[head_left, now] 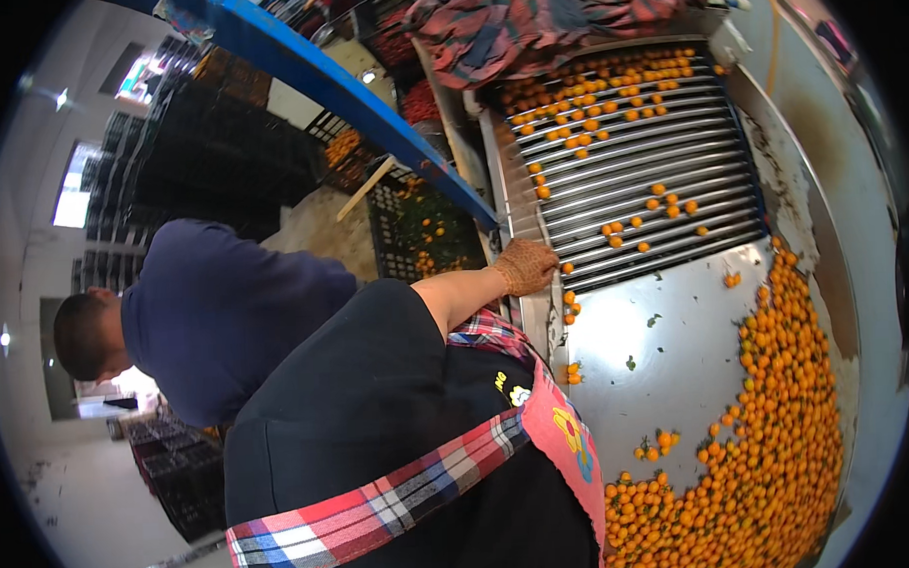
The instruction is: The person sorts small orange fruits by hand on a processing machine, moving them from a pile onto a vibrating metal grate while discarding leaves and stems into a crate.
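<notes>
My left hand (pixel 526 266), in a brown patterned glove, rests on the metal side wall (pixel 542 311) of a sorting machine. Its fingers curl over the edge beside the metal rollers (pixel 651 167); their tips are partly hidden. Small orange cherry tomatoes (pixel 788 372) lie heaped along the right and near side of the smooth metal tray (pixel 626 328). More of them are scattered over the rollers, thickest at the far end. A few green leaf scraps (pixel 630 362) sit on the tray. My right hand is out of the picture.
A plaid cloth (pixel 555 20) drapes over the machine's far end. A blue beam (pixel 338 88) slants across the upper left. Black crates (pixel 397 226) with leaves and tomatoes stand left of the machine. A co-worker in dark blue (pixel 225 302) bends at left, near stacked crates (pixel 190 153).
</notes>
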Tool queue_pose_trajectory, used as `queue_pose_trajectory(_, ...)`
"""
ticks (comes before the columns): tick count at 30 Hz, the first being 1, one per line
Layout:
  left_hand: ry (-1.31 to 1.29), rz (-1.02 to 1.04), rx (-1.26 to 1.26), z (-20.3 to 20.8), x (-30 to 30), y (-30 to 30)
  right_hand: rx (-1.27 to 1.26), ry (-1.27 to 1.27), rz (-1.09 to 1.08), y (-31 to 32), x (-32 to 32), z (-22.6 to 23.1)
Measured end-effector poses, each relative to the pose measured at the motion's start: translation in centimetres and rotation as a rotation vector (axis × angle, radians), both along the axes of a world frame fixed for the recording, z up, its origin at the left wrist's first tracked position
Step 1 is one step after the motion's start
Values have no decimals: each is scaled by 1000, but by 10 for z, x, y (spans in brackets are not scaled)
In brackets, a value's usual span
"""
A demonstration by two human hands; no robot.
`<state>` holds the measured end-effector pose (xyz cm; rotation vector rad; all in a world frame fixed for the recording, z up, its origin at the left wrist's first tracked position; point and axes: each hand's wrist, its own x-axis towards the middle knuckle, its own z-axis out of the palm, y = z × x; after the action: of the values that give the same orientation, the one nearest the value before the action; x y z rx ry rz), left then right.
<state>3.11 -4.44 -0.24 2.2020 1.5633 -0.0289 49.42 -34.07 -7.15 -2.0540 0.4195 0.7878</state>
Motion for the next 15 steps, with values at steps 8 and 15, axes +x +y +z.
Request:
queue_pose_trajectory(8, -48, 67, 49, 2, 12, -14, 98, 96, 91, 89, 64, -18)
queue_pose_trajectory(15, -39, 33, -4, 3, 6, -5, 219, 173, 113, 147, 94, -32)
